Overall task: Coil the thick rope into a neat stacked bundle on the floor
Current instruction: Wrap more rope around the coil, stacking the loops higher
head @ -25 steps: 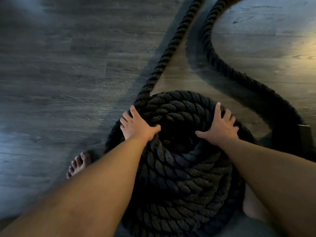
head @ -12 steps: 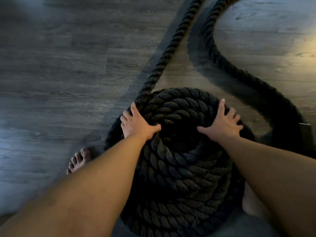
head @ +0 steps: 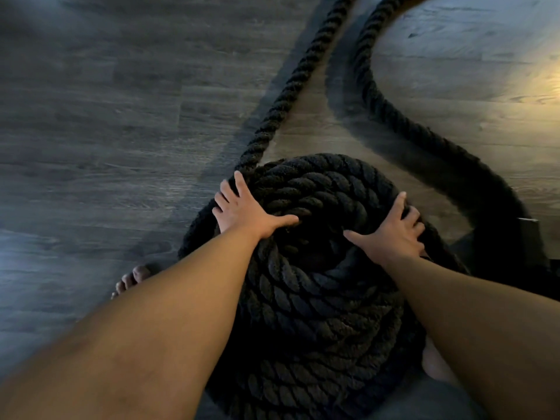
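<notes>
A thick black twisted rope is wound into a stacked round coil (head: 315, 286) on the dark wood floor. My left hand (head: 245, 210) lies flat on the coil's upper left edge, fingers spread. My right hand (head: 394, 231) presses on the upper right edge, fingers spread and bent slightly over the outer turn. Two loose rope lengths run away from the coil: one strand (head: 291, 95) goes up from the left side, the other strand (head: 403, 122) curves round on the right.
A bare foot (head: 130, 280) shows on the floor just left of the coil, under my left forearm. A dark flat object (head: 527, 247) sits at the right by the rope's curve. Wood floor (head: 106, 131) spreads to the left.
My right hand has slid outward and to the right along the coil's top turn, its fingers bending over the edge. My left hand has stayed in place.
</notes>
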